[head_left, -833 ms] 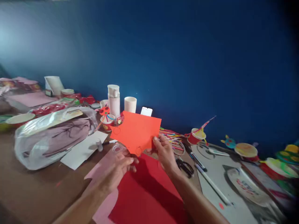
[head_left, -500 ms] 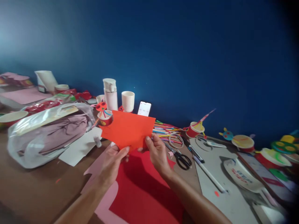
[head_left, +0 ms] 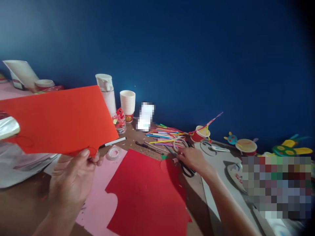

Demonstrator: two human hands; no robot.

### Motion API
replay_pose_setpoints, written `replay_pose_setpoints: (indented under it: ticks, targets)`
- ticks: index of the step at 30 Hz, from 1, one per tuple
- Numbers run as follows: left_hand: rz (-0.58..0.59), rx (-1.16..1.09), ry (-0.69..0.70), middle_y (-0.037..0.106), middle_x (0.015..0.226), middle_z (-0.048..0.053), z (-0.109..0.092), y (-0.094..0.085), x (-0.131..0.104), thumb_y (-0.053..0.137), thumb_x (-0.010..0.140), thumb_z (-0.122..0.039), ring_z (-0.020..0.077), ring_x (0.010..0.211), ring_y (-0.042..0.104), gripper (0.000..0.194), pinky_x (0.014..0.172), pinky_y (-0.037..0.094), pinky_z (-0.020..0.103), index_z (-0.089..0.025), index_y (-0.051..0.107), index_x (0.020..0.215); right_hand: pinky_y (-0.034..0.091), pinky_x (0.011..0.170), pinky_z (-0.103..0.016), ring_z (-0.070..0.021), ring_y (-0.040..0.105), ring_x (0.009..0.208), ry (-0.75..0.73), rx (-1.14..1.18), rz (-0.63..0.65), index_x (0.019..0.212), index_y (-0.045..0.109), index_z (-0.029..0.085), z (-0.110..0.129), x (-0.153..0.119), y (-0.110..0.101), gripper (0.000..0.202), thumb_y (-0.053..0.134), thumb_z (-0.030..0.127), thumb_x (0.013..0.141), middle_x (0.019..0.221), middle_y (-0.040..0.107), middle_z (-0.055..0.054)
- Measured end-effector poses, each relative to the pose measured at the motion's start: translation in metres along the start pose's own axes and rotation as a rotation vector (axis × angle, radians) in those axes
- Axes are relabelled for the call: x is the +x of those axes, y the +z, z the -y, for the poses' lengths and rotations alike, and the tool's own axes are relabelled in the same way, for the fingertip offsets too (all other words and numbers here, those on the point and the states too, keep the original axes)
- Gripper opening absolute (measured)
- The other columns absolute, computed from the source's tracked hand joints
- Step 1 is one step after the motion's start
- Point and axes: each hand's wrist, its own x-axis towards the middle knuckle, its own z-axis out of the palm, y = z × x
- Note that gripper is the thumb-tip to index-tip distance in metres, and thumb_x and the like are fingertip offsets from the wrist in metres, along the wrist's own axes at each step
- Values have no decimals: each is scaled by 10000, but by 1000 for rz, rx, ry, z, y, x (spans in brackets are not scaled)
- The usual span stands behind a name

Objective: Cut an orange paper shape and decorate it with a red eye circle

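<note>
My left hand point(head_left: 73, 177) pinches the lower edge of an orange paper sheet point(head_left: 66, 118), raised above the table on the left. Curved pencil-like outlines show along the sheet's lower edge, and its left side has a rounded cutout. On the table to the right, my right hand point(head_left: 195, 160) has its fingers closed at the middle of black-handled scissors point(head_left: 183, 168); the fingers partly cover them. A red paper sheet point(head_left: 147, 193) with cut edges lies between the hands, over a pink sheet point(head_left: 95, 200).
A tape roll point(head_left: 114, 153) and a marker point(head_left: 114, 142) lie near the pink sheet. Coloured sticks point(head_left: 167, 135) lie behind the scissors. Along the blue wall stand a white flask point(head_left: 108, 96), stacked paper cups point(head_left: 127, 102) and a phone point(head_left: 146, 116). Decorated cups point(head_left: 246, 147) stand at right.
My right hand has let go of the orange sheet and moved right and down to the scissors. My left hand has carried the sheet left and closer to me.
</note>
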Motion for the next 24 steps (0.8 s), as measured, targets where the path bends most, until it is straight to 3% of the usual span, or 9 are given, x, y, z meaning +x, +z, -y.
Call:
replay_pose_setpoints:
  ticks: [2, 4, 9, 14, 17, 19, 22, 24]
  targets:
    - [-3, -73, -9, 549, 649, -53, 5, 1, 4, 681, 676, -227, 105, 570, 488, 153, 545, 456, 248, -204, 535, 711, 372, 625, -323, -326, 657, 816, 15, -77, 78, 842, 704, 200, -13, -10, 4, 189, 569, 261, 725, 796, 715, -107]
    - [-2, -136, -67, 592, 665, -47, 12, 3, 8, 711, 659, -207, 101, 552, 499, 174, 538, 457, 244, -199, 557, 742, 363, 603, -309, -321, 665, 824, 21, -130, 132, 1018, 676, 232, -24, -19, 8, 344, 568, 239, 691, 836, 727, -85]
    - [98, -123, -218, 562, 564, -10, 23, 7, 11, 700, 691, -241, 117, 530, 524, 207, 536, 424, 256, -150, 538, 599, 366, 588, -313, -307, 680, 820, 66, -265, 271, 1189, 572, 265, -44, -18, 21, 474, 492, 262, 722, 874, 736, -68]
    - [103, -96, -237, 576, 596, 2, 20, 7, 8, 681, 696, -263, 101, 528, 512, 165, 513, 387, 233, -138, 589, 643, 395, 595, -321, -295, 683, 782, 97, -213, 332, 1054, 606, 268, -45, -10, 18, 348, 473, 310, 735, 788, 732, -45]
    - [133, -88, -230, 574, 591, -2, 15, 5, 7, 665, 707, -258, 96, 507, 490, 136, 504, 391, 235, -139, 609, 676, 442, 608, -306, -242, 669, 681, 68, 25, 402, 999, 615, 246, -53, -17, 8, 310, 492, 322, 726, 667, 700, -17]
    - [144, -98, -234, 574, 589, 0, 12, 4, 6, 658, 713, -247, 99, 506, 492, 125, 502, 397, 238, -137, 613, 673, 491, 637, -300, -247, 674, 717, 82, 289, 382, 999, 609, 241, -61, -26, 1, 330, 540, 385, 710, 679, 694, -28]
    - [173, -104, -226, 596, 614, 13, 6, 7, 4, 637, 731, -242, 108, 512, 512, 125, 489, 404, 239, -133, 617, 673, 531, 715, -344, -277, 677, 801, 134, 726, 225, 1027, 581, 250, -63, -41, -10, 406, 613, 489, 701, 804, 697, -81]
    - [218, -94, -231, 618, 620, 31, 3, 12, 4, 617, 744, -251, 114, 511, 529, 150, 484, 411, 238, -124, 624, 664, 520, 633, -365, -247, 643, 638, 62, 870, 128, 1079, 560, 275, -49, -48, -17, 439, 611, 539, 732, 749, 664, -81]
